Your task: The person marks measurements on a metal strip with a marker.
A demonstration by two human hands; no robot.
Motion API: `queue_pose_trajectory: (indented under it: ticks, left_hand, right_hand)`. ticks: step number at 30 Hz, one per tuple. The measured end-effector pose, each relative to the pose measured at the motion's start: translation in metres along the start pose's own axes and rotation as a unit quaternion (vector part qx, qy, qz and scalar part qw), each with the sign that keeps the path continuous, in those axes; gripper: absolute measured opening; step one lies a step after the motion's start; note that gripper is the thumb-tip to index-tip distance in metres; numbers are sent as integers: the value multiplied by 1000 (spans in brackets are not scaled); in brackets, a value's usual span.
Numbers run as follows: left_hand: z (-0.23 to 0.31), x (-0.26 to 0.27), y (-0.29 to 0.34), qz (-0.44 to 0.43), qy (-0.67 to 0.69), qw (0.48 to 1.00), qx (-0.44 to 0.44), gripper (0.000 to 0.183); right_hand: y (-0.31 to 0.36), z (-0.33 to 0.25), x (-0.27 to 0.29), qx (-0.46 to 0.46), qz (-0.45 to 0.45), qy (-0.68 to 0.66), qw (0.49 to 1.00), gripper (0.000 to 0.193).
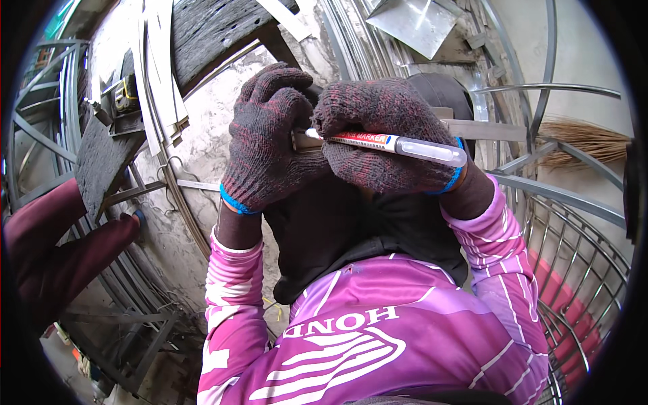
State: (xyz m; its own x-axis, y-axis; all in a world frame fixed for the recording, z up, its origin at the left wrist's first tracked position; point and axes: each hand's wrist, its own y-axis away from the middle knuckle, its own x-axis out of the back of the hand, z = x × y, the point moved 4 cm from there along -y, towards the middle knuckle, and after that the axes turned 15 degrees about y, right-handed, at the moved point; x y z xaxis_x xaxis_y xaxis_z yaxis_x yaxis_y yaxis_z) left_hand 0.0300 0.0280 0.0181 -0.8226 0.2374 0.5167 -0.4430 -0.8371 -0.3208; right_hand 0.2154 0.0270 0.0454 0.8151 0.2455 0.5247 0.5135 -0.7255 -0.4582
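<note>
Both my hands wear dark knitted gloves with blue cuffs and are close together above my lap. My right hand [388,108] is closed around a marker pen [364,140], white with a red label. Its clear capped end points right and its tip points toward my left hand [270,138]. That left hand has curled fingers gripping a flat grey metal bar [302,140], whose edge shows between the gloves beside the pen tip. Behind my right wrist a flat metal strip [489,130] sticks out to the right; whether it is the same bar is hidden.
A worn dark wooden board [209,34] lies ahead, with long pale metal strips [158,81] to its left. A tape measure [126,93] rests at the left, near another person's maroon-clad leg [61,236]. Rightward are a sheet-metal piece [418,27], a straw broom [580,140] and a wire-framed seat [574,270].
</note>
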Motion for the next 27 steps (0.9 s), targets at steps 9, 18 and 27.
queue_pose_trajectory:
  ticks: [9, 18, 27]
  left_hand:
    - [-1, 0, 1, -1, -3, 1000, 3, 53]
    - [1, -1, 2, -2, -8, 1000, 4, 53]
    - [3, -1, 1, -9, -3, 1000, -5, 49]
  right_hand:
    - [-1, -2, 0, 6, -24, 35, 999, 23]
    - [5, 1, -3, 8, -25, 53, 998, 29]
    - [32, 16, 49, -152, 46, -171, 972, 28]
